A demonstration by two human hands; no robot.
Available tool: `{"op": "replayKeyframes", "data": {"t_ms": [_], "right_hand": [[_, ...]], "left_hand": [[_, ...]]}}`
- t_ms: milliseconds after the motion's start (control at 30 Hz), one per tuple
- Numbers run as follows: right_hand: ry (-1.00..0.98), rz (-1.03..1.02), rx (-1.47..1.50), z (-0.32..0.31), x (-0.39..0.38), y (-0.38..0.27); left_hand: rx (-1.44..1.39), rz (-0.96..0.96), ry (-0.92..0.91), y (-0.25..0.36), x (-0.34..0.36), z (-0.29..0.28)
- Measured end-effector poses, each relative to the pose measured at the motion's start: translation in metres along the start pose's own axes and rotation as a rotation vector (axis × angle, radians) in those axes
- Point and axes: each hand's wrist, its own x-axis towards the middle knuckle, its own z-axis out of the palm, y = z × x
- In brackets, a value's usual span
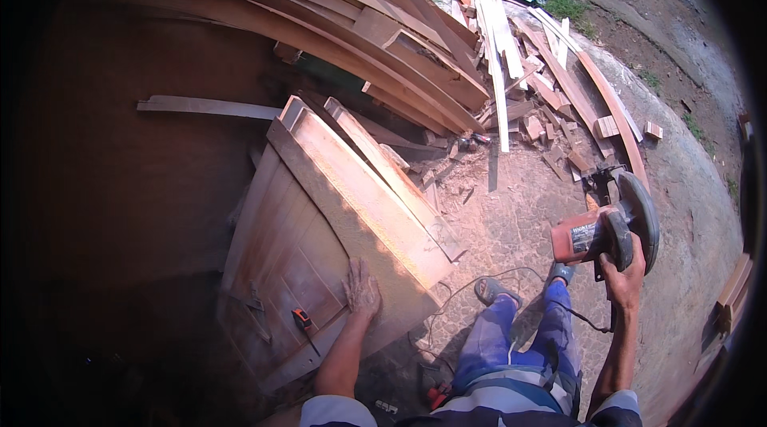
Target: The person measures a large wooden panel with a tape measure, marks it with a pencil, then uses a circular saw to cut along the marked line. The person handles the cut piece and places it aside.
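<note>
My right hand (625, 271) grips the handle of a circular saw (587, 237) with a red motor body and a dark blade guard. The saw is held up off the ground, to the right of my legs. My left hand (362, 289) lies flat, fingers stretched out, on a dusty wooden panel (307, 227). Sawdust coats a long board (359, 239) along the panel's right side, close to that hand. Left of my left forearm, a small orange-and-black tool (302, 318) with a thin dark end rests on the panel; its exact kind is unclear.
Long planks (319, 7) are stacked at the far left. Offcuts and strips (551, 99) lie heaped on the ground ahead. A power cord (463, 287) runs across the ground near my sandalled feet (495, 291). More wood pieces (733, 295) lie at the right edge.
</note>
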Motion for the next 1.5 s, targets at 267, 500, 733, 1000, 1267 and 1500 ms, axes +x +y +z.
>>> {"op": "replayKeyframes", "data": {"t_ms": [267, 500, 733, 1000, 1267, 1500], "right_hand": [[-0.214, 0.311, 0.266, -0.091, 0.021, 0.156], [-0.198, 0.135, -0.030, -0.095, 0.026, 0.258], [-0.418, 0.426, -0.600, -0.093, 0.002, 0.335], [-0.519, 0.672, -0.854, -0.091, -0.009, 0.427], [-0.532, 0.890, -0.930, -0.085, -0.013, 0.573], [-0.470, 0.974, -0.919, -0.075, -0.010, 0.652]], "left_hand": [[0.137, -0.137, -0.052, 0.016, 0.000, -0.013], [0.208, -0.151, -0.061, 0.009, -0.004, -0.014], [0.117, 0.137, 0.015, -0.003, 0.004, -0.015], [0.128, 0.096, -0.002, 0.023, 0.023, 0.018], [0.136, 0.080, 0.000, 0.064, 0.054, 0.035], [0.125, 0.065, 0.003, 0.075, 0.065, 0.048]]}}
